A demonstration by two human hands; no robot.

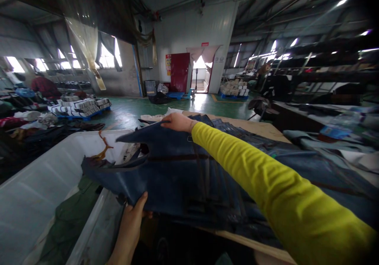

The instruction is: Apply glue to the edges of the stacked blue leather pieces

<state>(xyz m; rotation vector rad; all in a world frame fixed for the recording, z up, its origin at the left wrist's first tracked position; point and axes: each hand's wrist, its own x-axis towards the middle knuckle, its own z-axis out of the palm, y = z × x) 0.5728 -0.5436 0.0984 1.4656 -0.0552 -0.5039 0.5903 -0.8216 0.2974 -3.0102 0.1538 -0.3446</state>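
Observation:
A dark blue fabric piece [171, 174] with a curved cut-out stretches over the left end of a wooden table [266, 130]. On its far edge, my right hand [177, 122] pinches the cloth, the yellow-sleeved arm crossing above the table. My left hand [134, 217] grips the near edge from below, thumb on top and the other fingers partly hidden beneath. More dark blue pieces [284, 158] lie layered on the table to the right. The cloth's left end hangs over the rim of a white bin [115, 134].
Green cloth [69, 217] lies in the white bin, and an orange tie [104, 148] hangs on its rim. White bundles [79, 106] sit on a blue pallet at left. People are in the background. A red door [179, 73] stands ahead.

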